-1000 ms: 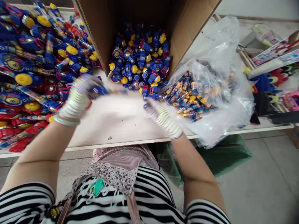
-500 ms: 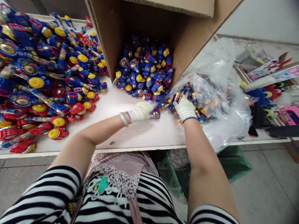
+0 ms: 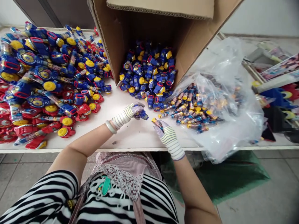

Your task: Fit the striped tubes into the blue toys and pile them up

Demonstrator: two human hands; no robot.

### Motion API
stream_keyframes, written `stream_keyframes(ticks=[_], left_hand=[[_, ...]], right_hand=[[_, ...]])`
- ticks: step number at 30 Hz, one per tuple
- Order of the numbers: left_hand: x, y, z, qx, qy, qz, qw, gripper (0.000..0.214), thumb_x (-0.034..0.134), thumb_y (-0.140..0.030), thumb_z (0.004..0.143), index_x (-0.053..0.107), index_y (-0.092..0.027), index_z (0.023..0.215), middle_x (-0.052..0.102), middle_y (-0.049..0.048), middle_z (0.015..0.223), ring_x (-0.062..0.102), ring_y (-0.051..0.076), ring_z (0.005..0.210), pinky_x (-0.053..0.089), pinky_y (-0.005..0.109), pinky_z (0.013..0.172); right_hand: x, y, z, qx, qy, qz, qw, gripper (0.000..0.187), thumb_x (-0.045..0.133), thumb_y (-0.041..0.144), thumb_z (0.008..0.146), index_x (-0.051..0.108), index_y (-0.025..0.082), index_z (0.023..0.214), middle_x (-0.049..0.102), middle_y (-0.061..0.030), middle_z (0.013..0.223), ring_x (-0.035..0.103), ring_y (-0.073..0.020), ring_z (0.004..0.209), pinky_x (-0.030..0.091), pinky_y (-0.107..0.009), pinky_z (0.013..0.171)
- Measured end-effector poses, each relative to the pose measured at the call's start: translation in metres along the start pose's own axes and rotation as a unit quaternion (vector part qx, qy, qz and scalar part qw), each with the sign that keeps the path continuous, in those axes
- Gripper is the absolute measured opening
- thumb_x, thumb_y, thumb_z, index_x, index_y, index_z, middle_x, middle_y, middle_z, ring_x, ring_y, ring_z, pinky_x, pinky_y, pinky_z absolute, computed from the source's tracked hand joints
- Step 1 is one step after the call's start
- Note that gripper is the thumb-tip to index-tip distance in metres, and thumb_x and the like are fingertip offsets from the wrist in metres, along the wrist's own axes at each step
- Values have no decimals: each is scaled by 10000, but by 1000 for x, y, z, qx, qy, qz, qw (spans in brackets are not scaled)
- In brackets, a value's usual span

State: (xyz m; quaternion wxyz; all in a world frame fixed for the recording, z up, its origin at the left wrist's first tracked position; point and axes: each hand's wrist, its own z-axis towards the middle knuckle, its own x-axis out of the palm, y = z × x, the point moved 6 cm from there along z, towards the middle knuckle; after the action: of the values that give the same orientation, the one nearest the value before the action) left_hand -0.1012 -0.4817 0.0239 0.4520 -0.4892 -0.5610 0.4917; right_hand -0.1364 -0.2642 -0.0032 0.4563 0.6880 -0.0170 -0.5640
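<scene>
Head camera looks down and forward — seemingly close — at both hands.

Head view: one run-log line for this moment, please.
left hand: holds blue toy | right hand: holds yellow-tipped tube | nearby: cardboard box, clear plastic bag

Left glove white, grey-striped; right glove same. Toy in left hand blue. Tube at right fingertips seemingly yellow and blue. Toy pile at 10 o'clock blue, yellow, red. Shirt at 6 o'clock black-and-white striped.
</scene>
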Motion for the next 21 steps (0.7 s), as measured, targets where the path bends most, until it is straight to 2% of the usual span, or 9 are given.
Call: stream_keyframes(ticks=[3, 7, 10, 14, 16, 18, 19, 21], left_hand=[[-5, 2, -17, 3, -29, -16, 999, 402, 593, -455, 874, 599, -126, 1105, 632, 83, 948, 661, 164, 773, 538, 212, 561], [-6, 8, -27, 16, -54, -16, 998, 368, 579, -443, 900, 594, -128, 1089, 608, 34, 829, 594, 114, 619, 496, 195, 503], [-7, 8, -28, 32, -56, -31, 997, 356, 563, -438, 922, 593, -124, 1087, 605, 25, 801, 569, 102, 564, 480, 200, 484], [-3, -1, -30, 39, -51, -26, 998, 325, 549, -419, 931, 586, -129, 1073, 588, 17, 792, 544, 94, 541, 457, 197, 465], [-1, -7, -33, 40, -44, -4, 998, 315, 555, -416, 927, 583, -135, 1068, 573, 14, 793, 529, 91, 542, 440, 195, 458], [-1, -15, -39, 61, -41, 33, 997, 328, 566, -418, 924, 587, -140, 1095, 583, 27, 831, 537, 98, 575, 449, 204, 485], [-1, -20, -41, 82, -32, 53, 995, 338, 581, -418, 916, 593, -142, 1110, 597, 40, 866, 558, 109, 617, 473, 217, 528], [-1, -26, -45, 132, 3, 90, 987, 364, 639, -418, 872, 615, -147, 1114, 622, 66, 939, 601, 141, 728, 521, 254, 648]], right_hand=[[9, 29, 9, -15, 42, -64, 997, 472, 472, 440, 972, 630, 127, 1288, 721, -185, 1184, 691, -309, 1054, 529, -404, 891], [4, 57, 14, -45, 99, -176, 978, 424, 448, 383, 994, 641, 128, 1272, 727, -183, 1144, 689, -306, 995, 499, -363, 810], [-2, 69, 13, -52, 120, -229, 965, 403, 429, 396, 1008, 654, 148, 1233, 734, -170, 1104, 687, -291, 908, 461, -339, 731], [-6, 73, 12, -44, 122, -242, 962, 411, 431, 424, 1001, 656, 151, 1210, 732, -176, 1063, 671, -281, 832, 414, -331, 671], [-3, 70, 10, -39, 120, -194, 973, 421, 453, 467, 978, 671, 146, 1141, 725, -172, 1005, 652, -268, 788, 403, -326, 655], [6, 64, 6, -19, 133, -56, 989, 480, 422, 554, 967, 673, 152, 1039, 688, -124, 843, 601, -221, 674, 393, -307, 610], [14, 60, 3, -1, 160, 41, 986, 543, 368, 611, 967, 667, 158, 992, 635, -81, 730, 545, -190, 587, 381, -294, 569], [34, 55, -4, 44, 243, 222, 943, 691, 214, 703, 957, 650, 167, 929, 466, 9, 552, 373, -143, 435, 332, -277, 472]])
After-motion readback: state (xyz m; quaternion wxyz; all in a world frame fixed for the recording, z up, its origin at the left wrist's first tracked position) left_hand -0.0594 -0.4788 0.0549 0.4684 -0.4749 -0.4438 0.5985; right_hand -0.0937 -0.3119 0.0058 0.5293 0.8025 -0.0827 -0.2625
